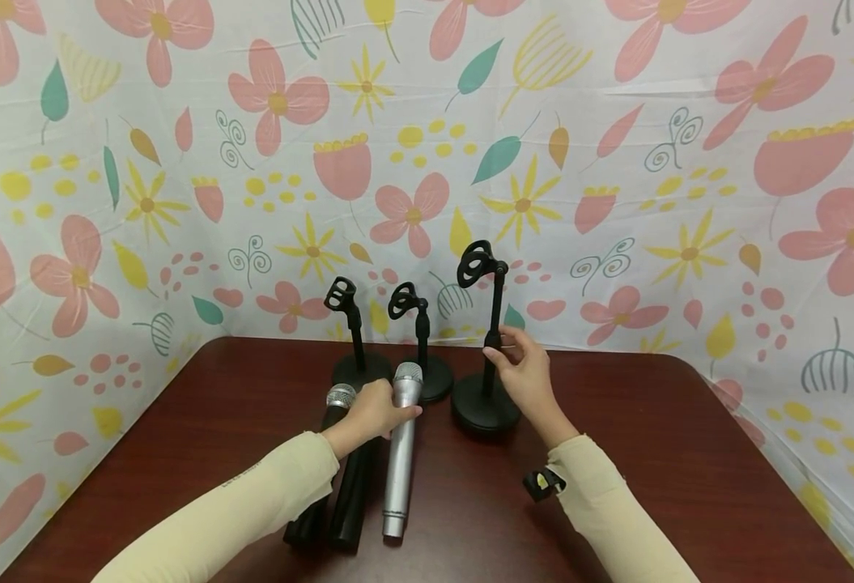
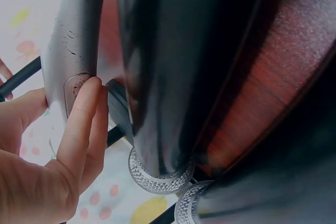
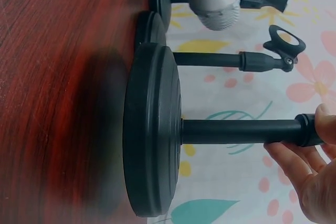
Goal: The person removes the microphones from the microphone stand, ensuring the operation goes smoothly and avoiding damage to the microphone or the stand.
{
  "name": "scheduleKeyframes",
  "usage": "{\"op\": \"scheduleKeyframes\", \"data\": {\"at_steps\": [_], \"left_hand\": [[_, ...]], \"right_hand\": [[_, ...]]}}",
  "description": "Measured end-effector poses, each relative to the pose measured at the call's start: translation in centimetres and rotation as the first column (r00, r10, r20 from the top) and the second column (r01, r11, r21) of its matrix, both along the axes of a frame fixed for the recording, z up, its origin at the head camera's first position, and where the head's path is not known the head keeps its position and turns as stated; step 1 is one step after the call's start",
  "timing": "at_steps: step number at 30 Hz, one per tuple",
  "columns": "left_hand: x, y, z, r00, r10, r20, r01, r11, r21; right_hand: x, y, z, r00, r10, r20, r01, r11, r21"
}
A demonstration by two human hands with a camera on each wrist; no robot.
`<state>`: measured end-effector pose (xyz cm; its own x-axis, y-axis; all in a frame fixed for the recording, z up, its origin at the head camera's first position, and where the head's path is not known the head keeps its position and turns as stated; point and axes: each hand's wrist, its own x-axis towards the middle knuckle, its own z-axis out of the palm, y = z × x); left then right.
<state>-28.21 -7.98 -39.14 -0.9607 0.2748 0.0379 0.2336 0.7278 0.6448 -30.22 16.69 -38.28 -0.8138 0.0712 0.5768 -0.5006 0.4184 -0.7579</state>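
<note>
My left hand [image 1: 374,411] pinches a silver microphone [image 1: 401,470] near its mesh head, thumb on one side and fingers on the other in the left wrist view. Its head points towards the back of the table. Two black microphones [image 1: 350,510] lie beside it, partly hidden under my left forearm; their mesh heads [image 2: 160,177] show in the left wrist view. My right hand [image 1: 528,376] grips the pole of the tallest black microphone stand [image 3: 239,131] between thumb and fingers, at the collar. Whether its round base [image 3: 152,129] touches the table I cannot tell.
Two shorter black microphone stands [image 1: 357,332] [image 1: 422,332] stand at the back of the brown table [image 1: 630,453], their clips holding nothing. A flower-patterned cloth [image 1: 412,97] hangs right behind the table. A small black device [image 1: 543,483] sits at my right wrist.
</note>
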Motion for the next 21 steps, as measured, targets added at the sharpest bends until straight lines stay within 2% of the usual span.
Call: {"op": "scheduleKeyframes", "data": {"at_steps": [7,14,21], "left_hand": [[0.1,0.2,-0.6,0.999,-0.025,-0.026,0.023,0.998,-0.05],[0.5,0.6,-1.1,0.999,-0.041,0.027,0.042,0.998,-0.054],[0.9,0.7,-1.3,0.998,-0.061,0.028,0.063,0.996,-0.068]], "right_hand": [[0.2,0.0,0.1,1.0,-0.014,0.014,0.013,1.0,0.008],[0.3,0.0,-0.1,0.999,-0.012,0.034,0.012,1.0,0.003],[0.3,0.0,-0.4,1.0,-0.012,0.029,0.012,1.0,0.004]]}}
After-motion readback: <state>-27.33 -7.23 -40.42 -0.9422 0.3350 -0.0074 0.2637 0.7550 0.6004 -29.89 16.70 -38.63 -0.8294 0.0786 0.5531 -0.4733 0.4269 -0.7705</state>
